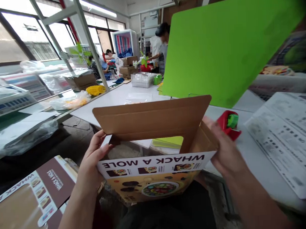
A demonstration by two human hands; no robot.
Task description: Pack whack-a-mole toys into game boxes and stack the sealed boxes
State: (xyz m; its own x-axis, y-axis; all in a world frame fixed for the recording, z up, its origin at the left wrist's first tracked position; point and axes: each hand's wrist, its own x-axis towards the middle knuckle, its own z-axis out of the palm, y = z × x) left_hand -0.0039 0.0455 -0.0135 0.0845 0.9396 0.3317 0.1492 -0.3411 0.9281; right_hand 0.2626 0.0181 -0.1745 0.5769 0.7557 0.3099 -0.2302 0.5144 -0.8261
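Between my two hands is a cardboard box [155, 165] printed "WHACK A MOLE", the lettering upside down to me. Its top is unfolded, and a brown flap [153, 118] stands up at the far side. Through the box I see out the bottom or a cut-out to a yellow-green sheet below. My left hand [95, 154] grips the left end, thumb over the edge. The right hand [224, 147], slightly blurred, holds the right end with its fingers behind the side panel.
Flattened printed boxes [45, 193] lie at lower left. On the white table are a red tape dispenser [229, 124], printed sheets [286, 139] and a clear plastic container [142, 80]. A large green board [216, 47] stands at right. A person [162, 43] works beyond the table.
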